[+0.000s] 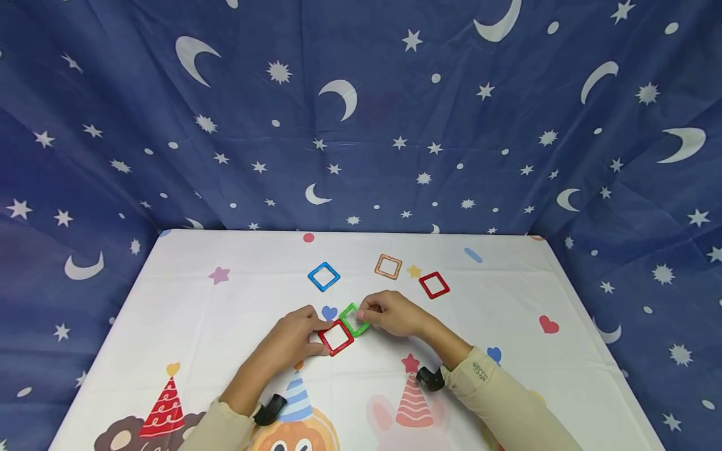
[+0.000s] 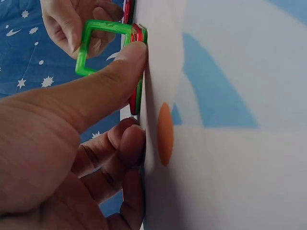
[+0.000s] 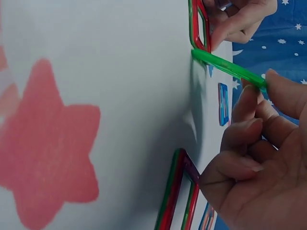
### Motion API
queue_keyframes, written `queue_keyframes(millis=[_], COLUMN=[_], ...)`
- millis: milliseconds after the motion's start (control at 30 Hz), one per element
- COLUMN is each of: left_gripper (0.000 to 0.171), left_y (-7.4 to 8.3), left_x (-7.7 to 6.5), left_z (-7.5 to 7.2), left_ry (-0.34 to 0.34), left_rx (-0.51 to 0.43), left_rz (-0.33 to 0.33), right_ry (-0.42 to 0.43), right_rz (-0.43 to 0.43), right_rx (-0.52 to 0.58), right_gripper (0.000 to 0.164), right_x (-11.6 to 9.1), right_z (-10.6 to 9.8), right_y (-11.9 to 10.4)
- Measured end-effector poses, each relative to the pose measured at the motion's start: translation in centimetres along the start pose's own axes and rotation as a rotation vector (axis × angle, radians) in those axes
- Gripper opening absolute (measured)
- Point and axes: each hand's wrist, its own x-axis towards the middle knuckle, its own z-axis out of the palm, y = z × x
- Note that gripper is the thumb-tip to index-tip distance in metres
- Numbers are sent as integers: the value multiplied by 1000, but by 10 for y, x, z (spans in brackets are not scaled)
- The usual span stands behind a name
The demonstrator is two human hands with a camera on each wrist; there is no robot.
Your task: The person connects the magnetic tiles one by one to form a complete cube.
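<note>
My left hand [image 1: 293, 335] grips a red square tile frame [image 1: 343, 348] between thumb and fingers, low against the white table. A green layer shows along the red frame's edge in the left wrist view [image 2: 138, 103]. My right hand [image 1: 392, 312] pinches a green square tile frame [image 1: 346, 311] by its far side. In the right wrist view the green frame [image 3: 230, 68] slants up from the table, its lower edge meeting the red frame's edge.
Behind the hands lie a blue square frame [image 1: 332, 269], an orange one [image 1: 392, 257] and another red one [image 1: 443, 281]. Printed shapes and party-hatted animals cover the white tablecloth [image 1: 186, 300]. A blue starry curtain [image 1: 372, 194] stands along the back and sides.
</note>
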Motion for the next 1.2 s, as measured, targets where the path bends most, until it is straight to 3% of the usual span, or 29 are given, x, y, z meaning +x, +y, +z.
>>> queue_keyframes(millis=[200, 567, 767, 967, 1133, 1200], left_gripper=[52, 44, 32, 46, 23, 29], left_y=[2, 9, 16, 22, 13, 7], left_x=[1, 2, 6, 15, 17, 16], left_z=[1, 6, 11, 12, 11, 10], left_ry=[0, 78, 132, 161, 138, 112], left_rx=[20, 15, 31, 154, 65, 7], left_rz=[-17, -36, -68, -23, -30, -36], right_ry=[-18, -59, -12, 62, 128, 158], right_rz=[20, 62, 17, -36, -60, -52], right_rx=[45, 99, -8, -126, -193, -206], right_gripper=[22, 34, 33, 30, 31, 29], right_x=[0, 9, 13, 14, 12, 10], right_z=[2, 8, 6, 3, 4, 4], right_y=[-3, -11, -14, -11, -10, -10])
